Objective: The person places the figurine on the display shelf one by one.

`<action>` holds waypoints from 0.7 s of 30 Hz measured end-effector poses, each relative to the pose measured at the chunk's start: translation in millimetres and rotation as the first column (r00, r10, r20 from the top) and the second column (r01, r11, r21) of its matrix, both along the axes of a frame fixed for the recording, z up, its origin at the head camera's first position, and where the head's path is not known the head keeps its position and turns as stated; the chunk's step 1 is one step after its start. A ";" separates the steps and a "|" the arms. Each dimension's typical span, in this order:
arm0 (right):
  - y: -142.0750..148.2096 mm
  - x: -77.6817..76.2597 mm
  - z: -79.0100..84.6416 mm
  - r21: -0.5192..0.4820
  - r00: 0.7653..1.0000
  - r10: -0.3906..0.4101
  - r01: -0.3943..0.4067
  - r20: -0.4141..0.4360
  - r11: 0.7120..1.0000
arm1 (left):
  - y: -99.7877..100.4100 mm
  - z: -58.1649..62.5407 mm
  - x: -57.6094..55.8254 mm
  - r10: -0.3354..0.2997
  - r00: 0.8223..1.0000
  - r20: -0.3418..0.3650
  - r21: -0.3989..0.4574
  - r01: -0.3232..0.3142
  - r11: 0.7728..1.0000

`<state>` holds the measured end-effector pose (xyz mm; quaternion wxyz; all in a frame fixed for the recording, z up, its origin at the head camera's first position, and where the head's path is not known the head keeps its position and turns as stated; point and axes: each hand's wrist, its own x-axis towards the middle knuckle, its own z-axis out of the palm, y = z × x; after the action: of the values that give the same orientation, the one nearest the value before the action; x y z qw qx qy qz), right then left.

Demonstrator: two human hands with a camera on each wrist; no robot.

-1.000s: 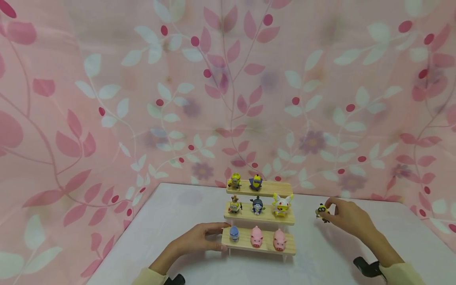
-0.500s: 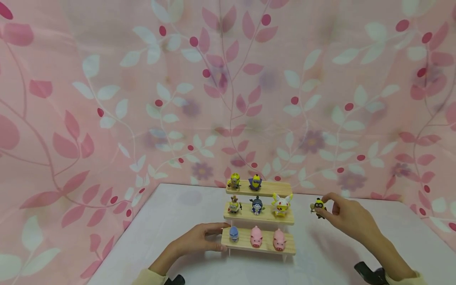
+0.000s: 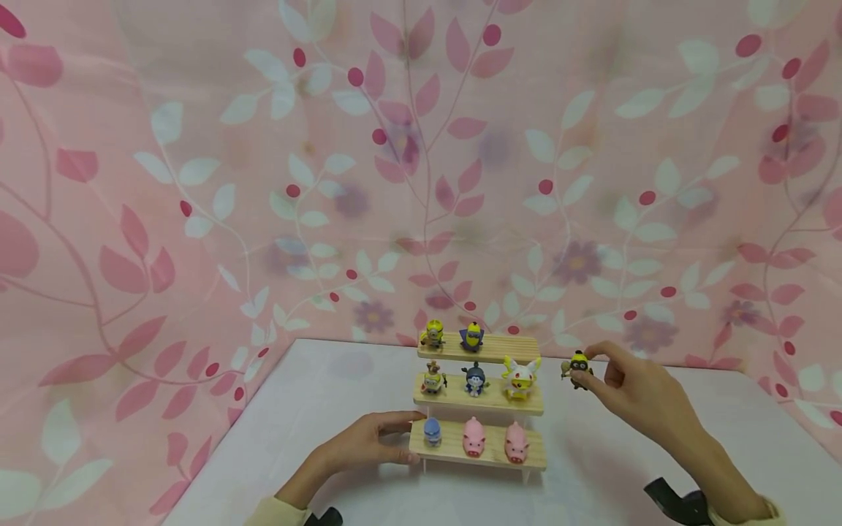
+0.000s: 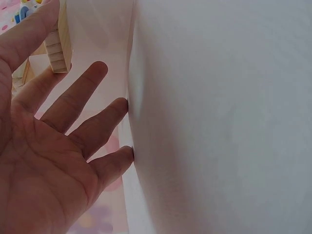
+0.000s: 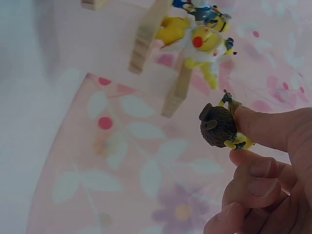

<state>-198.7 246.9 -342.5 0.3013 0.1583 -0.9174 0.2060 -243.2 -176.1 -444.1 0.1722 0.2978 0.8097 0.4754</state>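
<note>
In the head view my right hand [image 3: 647,398] pinches a small yellow-and-black minion figurine [image 3: 579,369] between thumb and fingertips, above the table and just right of a three-tier wooden display stand [image 3: 480,458]. The right wrist view shows the figurine's dark ribbed underside [image 5: 217,127]. My left hand [image 3: 362,442] grips the left end of the lowest tier, thumb at the front edge and index finger at the back. In the left wrist view its other fingers [image 4: 80,97] spread away from the wooden board [image 4: 58,46].
On the top tier stand two minion figurines [image 3: 471,337]. A minion, a dark-haired figurine [image 3: 475,380] and a white-eared yellow one [image 3: 520,378] occupy the middle. Below are a blue figurine [image 3: 432,432] and two pink pigs [image 3: 473,438]. Behind the white table [image 3: 355,372] hangs a floral cloth [image 3: 421,183].
My right hand has moved left and slightly up with the minion figurine, closer to the stand. The left hand and the stand stay where they were.
</note>
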 end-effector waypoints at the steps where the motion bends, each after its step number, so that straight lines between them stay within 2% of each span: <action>1: -2.1 0.0 2.7 -0.002 1.000 0.008 -0.008 -0.010 1.000 | 0.1 -0.2 0.0 0.000 1.000 0.000 0.001 0.000 1.000; 6: -13.9 -4.1 15.8 -0.005 0.998 0.046 -0.046 -0.033 0.999 | 0.5 0.2 0.2 -0.001 1.000 -0.013 -0.010 0.001 1.000; 11: -27.0 -14.8 25.9 -0.019 0.995 0.086 -0.087 -0.047 0.996 | -0.1 -0.5 -0.3 -0.008 1.000 -0.020 -0.010 0.007 1.000; 21: -43.5 -51.4 31.2 -0.033 0.989 0.141 -0.140 0.053 0.990 | 0.3 0.4 0.4 -0.011 1.000 -0.020 -0.004 0.011 1.000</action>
<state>-250.1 203.4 -311.2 0.2630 0.2123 -0.9088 0.2445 -242.8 -175.9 -443.7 0.1673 0.3068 0.8105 0.4700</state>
